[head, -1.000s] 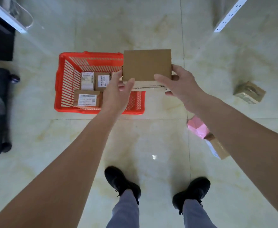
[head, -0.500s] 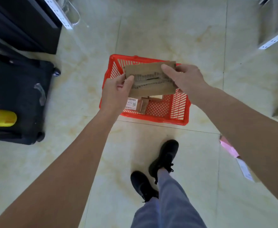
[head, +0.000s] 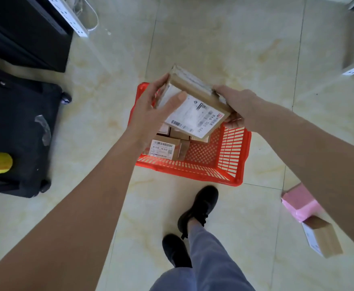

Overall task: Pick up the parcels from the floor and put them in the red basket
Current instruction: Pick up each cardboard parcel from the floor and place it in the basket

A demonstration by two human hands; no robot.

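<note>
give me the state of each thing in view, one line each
cardboard parcel: held over the basket, tilted, label side facing the camera
left hand: grips the parcel's left end
right hand: grips the parcel's right end
red basket: on the floor, several labelled parcels inside
pink parcel: lying on the floor
brown box: lying on the floor beside the pink parcel
black suitcase: lying flat on the floor

Bare forearms — grey trousers (head: 205, 261), black lace-up shoes (head: 199, 206).
</note>
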